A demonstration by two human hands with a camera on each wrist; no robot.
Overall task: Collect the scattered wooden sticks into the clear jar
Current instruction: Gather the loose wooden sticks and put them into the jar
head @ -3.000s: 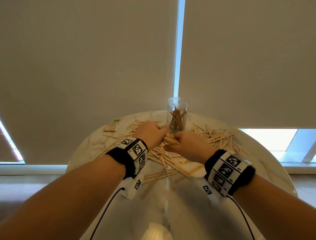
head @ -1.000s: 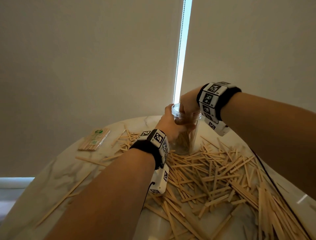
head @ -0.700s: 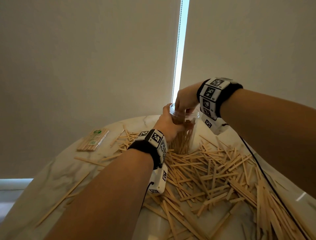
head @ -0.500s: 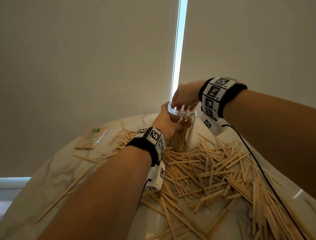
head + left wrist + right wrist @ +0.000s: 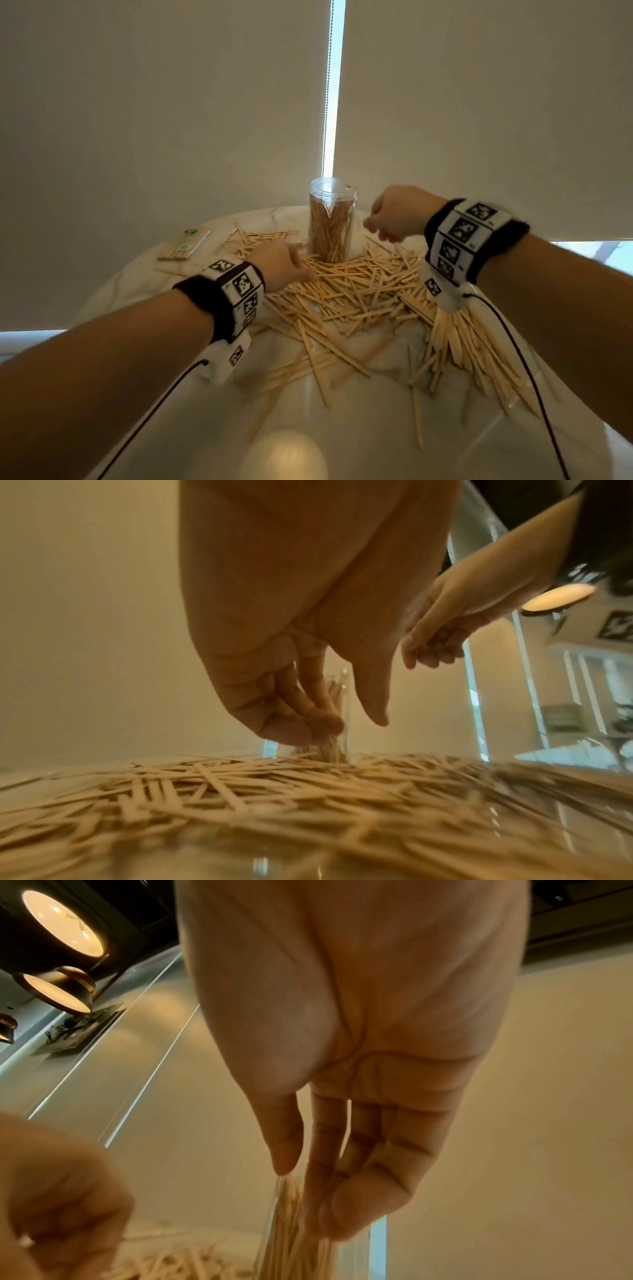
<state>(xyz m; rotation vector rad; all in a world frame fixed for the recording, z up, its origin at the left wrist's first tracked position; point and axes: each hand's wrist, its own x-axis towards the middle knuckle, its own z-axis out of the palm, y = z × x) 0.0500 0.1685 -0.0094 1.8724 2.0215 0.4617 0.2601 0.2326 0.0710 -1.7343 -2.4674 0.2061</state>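
The clear jar (image 5: 331, 219) stands upright at the far side of the round table, packed with wooden sticks. A thick pile of loose sticks (image 5: 359, 291) spreads in front of it and to its right. My left hand (image 5: 297, 270) is low, just left of the jar's base, its fingertips at the edge of the pile. In the left wrist view the fingers (image 5: 308, 718) hang relaxed and hold nothing. My right hand (image 5: 380, 226) hovers to the right of the jar at mid height. Its fingers (image 5: 359, 1191) are nearly straight and empty, with the jar (image 5: 291, 1240) below them.
A sealed pack of sticks (image 5: 183, 244) lies at the table's far left. The marble table (image 5: 359, 428) is bare near me, with a few stray sticks. Pale roller blinds hang close behind the jar. Black cables trail from both wristbands.
Half a second ago my left hand gripped the jar and my right hand was over its mouth. Both have let go: the left dropped to the pile, the right drew away rightward.
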